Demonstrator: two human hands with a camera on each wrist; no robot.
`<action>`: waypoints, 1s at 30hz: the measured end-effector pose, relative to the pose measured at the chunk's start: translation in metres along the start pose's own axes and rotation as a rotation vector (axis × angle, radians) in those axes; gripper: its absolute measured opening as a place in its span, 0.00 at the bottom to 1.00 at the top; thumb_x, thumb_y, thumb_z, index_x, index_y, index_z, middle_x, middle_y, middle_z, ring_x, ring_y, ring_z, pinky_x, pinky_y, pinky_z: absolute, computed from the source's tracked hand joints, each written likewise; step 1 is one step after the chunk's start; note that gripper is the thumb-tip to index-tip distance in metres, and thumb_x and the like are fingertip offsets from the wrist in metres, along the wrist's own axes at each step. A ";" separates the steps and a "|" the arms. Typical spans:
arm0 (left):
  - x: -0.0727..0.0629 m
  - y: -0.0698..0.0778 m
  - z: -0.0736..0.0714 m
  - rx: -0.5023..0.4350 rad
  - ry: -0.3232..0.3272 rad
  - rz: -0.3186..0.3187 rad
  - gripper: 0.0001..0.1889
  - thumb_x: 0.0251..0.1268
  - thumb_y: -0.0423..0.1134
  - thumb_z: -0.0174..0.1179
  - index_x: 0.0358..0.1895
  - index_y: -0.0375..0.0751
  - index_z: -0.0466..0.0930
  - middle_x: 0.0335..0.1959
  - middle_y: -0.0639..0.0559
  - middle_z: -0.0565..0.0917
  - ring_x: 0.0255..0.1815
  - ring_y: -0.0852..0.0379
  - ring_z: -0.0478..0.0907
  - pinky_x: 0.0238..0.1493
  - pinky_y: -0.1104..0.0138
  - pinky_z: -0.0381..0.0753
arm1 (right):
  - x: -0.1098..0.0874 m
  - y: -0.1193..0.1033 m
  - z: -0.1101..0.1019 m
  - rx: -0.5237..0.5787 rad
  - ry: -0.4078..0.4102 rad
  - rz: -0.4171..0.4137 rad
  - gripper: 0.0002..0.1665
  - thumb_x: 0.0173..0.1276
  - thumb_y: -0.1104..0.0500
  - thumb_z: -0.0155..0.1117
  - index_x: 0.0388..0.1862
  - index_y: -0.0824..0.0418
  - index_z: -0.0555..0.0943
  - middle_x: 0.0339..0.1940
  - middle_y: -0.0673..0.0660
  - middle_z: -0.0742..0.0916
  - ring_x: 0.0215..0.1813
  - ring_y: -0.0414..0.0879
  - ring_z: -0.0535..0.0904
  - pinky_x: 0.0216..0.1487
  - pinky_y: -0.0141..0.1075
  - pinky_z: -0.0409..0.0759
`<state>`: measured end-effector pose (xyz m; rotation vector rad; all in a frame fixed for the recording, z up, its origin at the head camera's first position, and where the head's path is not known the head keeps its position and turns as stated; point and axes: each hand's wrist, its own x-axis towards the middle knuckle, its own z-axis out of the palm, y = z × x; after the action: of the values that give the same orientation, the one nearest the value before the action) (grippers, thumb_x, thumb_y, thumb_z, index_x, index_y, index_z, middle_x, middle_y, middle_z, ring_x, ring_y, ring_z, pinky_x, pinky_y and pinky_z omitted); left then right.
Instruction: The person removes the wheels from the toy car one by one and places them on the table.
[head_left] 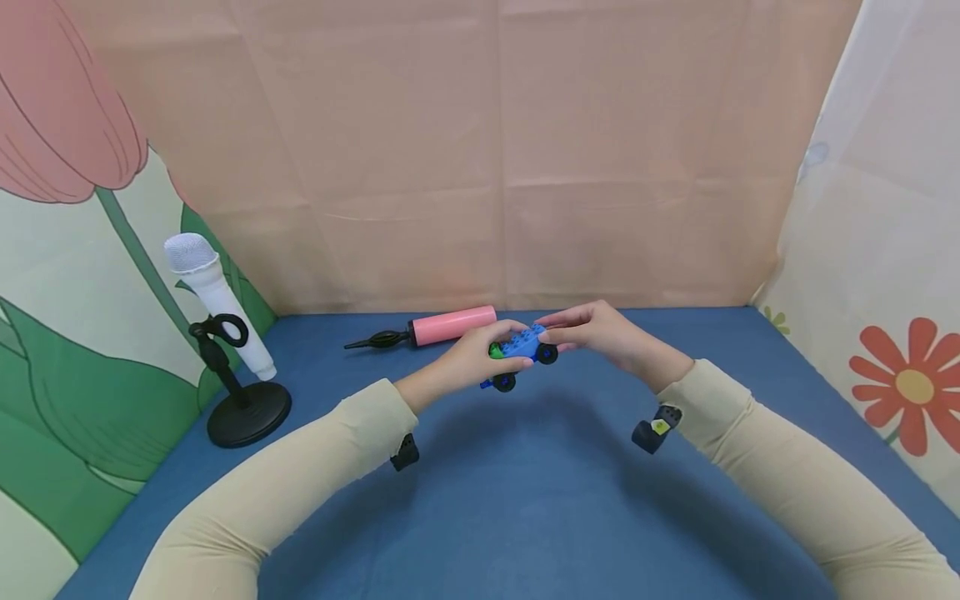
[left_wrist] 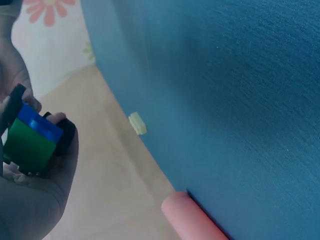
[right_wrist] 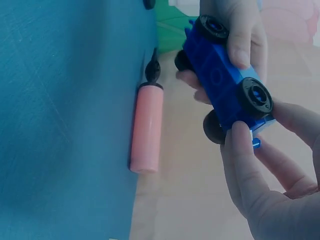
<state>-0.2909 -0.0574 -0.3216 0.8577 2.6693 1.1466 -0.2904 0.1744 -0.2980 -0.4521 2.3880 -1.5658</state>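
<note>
A blue toy car [head_left: 522,343] with black wheels and studs on top is held in the air above the table, tilted. My left hand [head_left: 474,360] grips its left end, thumb along the near side, beside a green block [left_wrist: 30,146]. At the other end my right hand [head_left: 603,335] pinches the car, its fingertips by a wheel. From the right wrist view, the car's blue underside [right_wrist: 216,76] shows, and one right fingertip [right_wrist: 240,132] presses on it. A small blue part [right_wrist: 256,143] sticks out near those fingers; whether it is fixed on cannot be told.
Behind my left hand a pink hand pump [head_left: 453,325] with a black nozzle lies on the blue table [head_left: 525,517]. A white microphone [head_left: 225,304] leans in a black stand [head_left: 250,414] on the left. Near the back edge lies a pale yellow block [left_wrist: 137,123].
</note>
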 end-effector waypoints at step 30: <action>-0.015 -0.009 -0.007 -0.135 0.139 -0.070 0.32 0.67 0.50 0.60 0.70 0.42 0.62 0.69 0.42 0.69 0.70 0.42 0.67 0.63 0.51 0.73 | -0.004 -0.003 0.020 0.081 -0.127 -0.006 0.30 0.66 0.47 0.67 0.57 0.66 0.75 0.47 0.61 0.88 0.47 0.53 0.86 0.55 0.42 0.81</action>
<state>-0.2845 -0.0745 -0.3248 0.6808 2.6670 1.3990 -0.2785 0.1581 -0.3033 -0.5264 2.2223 -1.5800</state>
